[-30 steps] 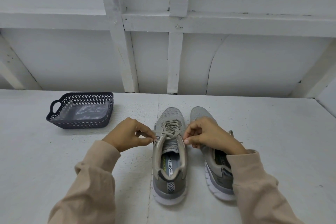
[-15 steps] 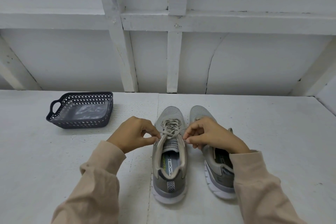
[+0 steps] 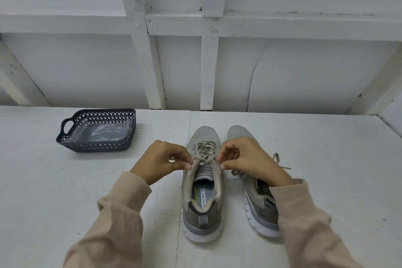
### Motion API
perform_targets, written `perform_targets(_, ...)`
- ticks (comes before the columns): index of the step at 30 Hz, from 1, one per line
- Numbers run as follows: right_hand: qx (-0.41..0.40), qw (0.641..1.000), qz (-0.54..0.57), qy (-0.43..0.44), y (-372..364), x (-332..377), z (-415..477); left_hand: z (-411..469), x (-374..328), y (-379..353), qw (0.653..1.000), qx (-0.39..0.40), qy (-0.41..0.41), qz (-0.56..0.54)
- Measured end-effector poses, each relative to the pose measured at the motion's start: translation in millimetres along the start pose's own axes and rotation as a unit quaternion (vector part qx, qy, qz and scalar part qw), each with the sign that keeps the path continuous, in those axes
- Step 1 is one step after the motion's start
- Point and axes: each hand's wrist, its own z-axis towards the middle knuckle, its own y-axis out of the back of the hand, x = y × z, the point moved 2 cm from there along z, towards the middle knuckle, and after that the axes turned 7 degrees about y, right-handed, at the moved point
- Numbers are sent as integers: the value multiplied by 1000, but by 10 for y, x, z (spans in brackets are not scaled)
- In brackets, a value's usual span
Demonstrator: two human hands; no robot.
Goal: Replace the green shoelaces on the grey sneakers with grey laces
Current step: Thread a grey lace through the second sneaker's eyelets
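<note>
Your left hand (image 3: 161, 161) and right hand (image 3: 250, 159) each pinching the grey lace (image 3: 203, 151) at the top eyelets of the left sneaker (image 3: 204, 220), standing on the worktop (image 3: 65, 191), second sneaker (image 3: 256, 200) just beside it at three o'clock, dark basket (image 3: 97, 146) well apart at ten o'clock.

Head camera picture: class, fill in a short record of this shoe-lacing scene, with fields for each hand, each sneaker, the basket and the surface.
left hand: pinches one end of the lace at the shoe's left edge
right hand: pinches the other end at the right edge
laced sneaker: grey, toe pointing away, grey lace crossed over the tongue
second sneaker: beside it, partly under the right arm, loose lace ends on the table
basket: dark, far left, plastic bag inside
table: white
</note>
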Motion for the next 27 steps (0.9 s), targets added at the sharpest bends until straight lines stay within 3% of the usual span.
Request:
perform_targets(5, 16, 999, -39, 17, -26, 22, 42, -16, 14, -1, 1000, 1, 8, -19)
perform_targets(20, -55, 993, 94, -54, -83, -80, 26, -37, 1, -71, 993, -18, 37, -110)
perform_targets(24, -86, 993, 62, -45, -141, -63, 5, -47, 0, -78, 991, -38, 40, -122)
perform_targets(27, -131, 991, -31, -22, -231, -46, -40, -64, -48, -78, 994, -50, 32, -95)
